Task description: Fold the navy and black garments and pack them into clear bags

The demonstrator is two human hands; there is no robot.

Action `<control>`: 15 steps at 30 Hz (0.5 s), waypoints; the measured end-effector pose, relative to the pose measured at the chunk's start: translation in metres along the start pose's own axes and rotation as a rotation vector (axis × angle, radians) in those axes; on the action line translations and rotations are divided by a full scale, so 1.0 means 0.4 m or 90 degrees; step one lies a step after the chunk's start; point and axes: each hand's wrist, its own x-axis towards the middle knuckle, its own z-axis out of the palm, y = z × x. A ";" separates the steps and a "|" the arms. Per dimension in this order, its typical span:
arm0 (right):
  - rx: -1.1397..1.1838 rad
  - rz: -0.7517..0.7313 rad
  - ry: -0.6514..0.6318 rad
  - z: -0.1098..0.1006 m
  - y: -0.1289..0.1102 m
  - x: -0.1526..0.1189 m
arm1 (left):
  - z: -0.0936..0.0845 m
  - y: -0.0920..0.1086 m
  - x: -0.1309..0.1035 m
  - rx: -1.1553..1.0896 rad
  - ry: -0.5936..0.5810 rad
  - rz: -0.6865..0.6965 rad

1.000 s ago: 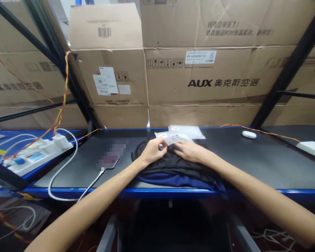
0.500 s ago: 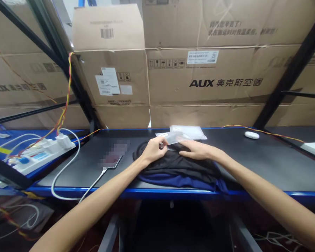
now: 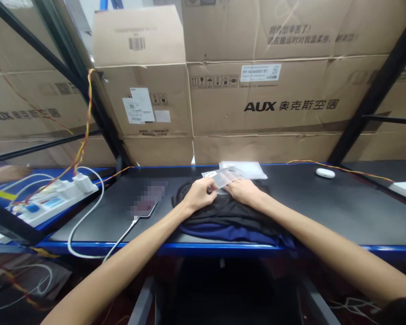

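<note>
Lying near the surface's (image 3: 341, 216) front edge, dark-blue fabric (image 3: 223, 230) carries black fabric (image 3: 223, 210). Above these, the left hand's (image 3: 200, 193) fingers pinch a translucent plastic bag (image 3: 223, 178); the right hand's (image 3: 245, 192) fingertips are partly covered, grip indeterminable. Behind: flat plastic packaging (image 3: 252, 170), then cardboard (image 3: 257, 149).

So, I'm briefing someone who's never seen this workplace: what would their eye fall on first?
Probably the cardboard filling the back, with its bold AUX print. Next, at the centre, the left hand pinching a clear bag above black cloth, with the right hand at the bag too. Off to the left, the white power strip stands out, a red-yellow cable rising near it.
</note>
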 end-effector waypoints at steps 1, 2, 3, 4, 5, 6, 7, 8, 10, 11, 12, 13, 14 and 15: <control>0.000 0.005 -0.002 -0.006 0.004 -0.013 | 0.000 -0.001 0.001 0.004 0.004 -0.002; 0.006 0.003 -0.002 -0.013 0.010 -0.027 | -0.001 -0.001 0.002 0.007 0.006 -0.004; 0.016 -0.007 -0.003 -0.018 0.016 -0.041 | -0.002 -0.002 0.003 0.009 0.007 -0.006; 0.024 -0.020 -0.005 -0.022 0.021 -0.053 | -0.002 -0.002 0.003 0.009 0.008 -0.009; 0.029 -0.034 -0.008 -0.025 0.024 -0.061 | -0.003 -0.003 0.003 0.007 0.007 -0.012; 0.027 -0.043 -0.014 -0.027 0.025 -0.064 | -0.003 -0.003 0.003 0.002 0.003 -0.013; 0.017 -0.043 -0.022 -0.027 0.022 -0.062 | -0.004 -0.004 0.003 -0.006 -0.004 -0.012; 0.001 -0.031 -0.030 -0.026 0.015 -0.056 | -0.005 -0.004 0.003 -0.014 -0.011 -0.009; -0.035 0.022 -0.042 -0.022 -0.004 -0.035 | -0.007 -0.005 0.002 -0.030 -0.026 -0.002; -0.047 0.052 -0.042 -0.020 -0.014 -0.023 | -0.008 -0.006 0.002 -0.034 -0.032 0.000; -0.055 0.077 -0.040 -0.017 -0.024 -0.011 | -0.008 -0.006 0.002 -0.037 -0.037 0.003; -0.058 0.094 -0.037 -0.015 -0.031 -0.003 | -0.009 -0.007 0.002 -0.038 -0.040 0.004; -0.057 0.100 -0.032 -0.014 -0.034 0.003 | -0.009 -0.007 0.003 -0.038 -0.040 0.006; -0.051 0.094 -0.026 -0.013 -0.034 0.005 | -0.009 -0.008 0.003 -0.038 -0.038 0.008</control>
